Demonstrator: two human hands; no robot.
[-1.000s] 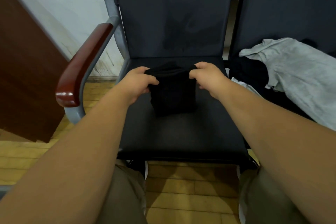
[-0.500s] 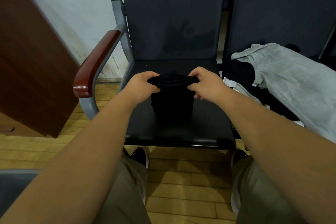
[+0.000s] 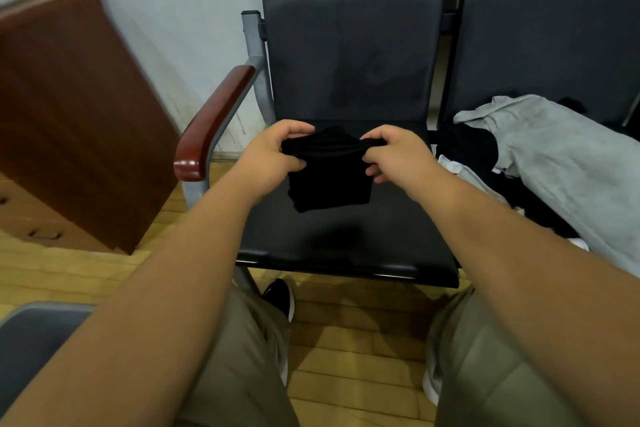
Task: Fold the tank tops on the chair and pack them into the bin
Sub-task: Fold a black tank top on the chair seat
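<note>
Pinching the folded black tank top (image 3: 329, 180) by its upper corners, left hand (image 3: 273, 158) and right hand (image 3: 398, 156) curl their fingers round it — it hangs over the middle of the chair seat (image 3: 346, 250), grey garment (image 3: 561, 163) on the neighbouring seat.

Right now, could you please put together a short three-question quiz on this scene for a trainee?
1. True or false: the left hand and the right hand both grip the black tank top.
2. Where does the grey garment lie? A, on the floor; B, on the next chair, to the right; C, on the person's lap.
3. Fill the gap: the wooden armrest stands to the ___ of the hands.

Key: 1 true; 2 B; 3 left.
</note>
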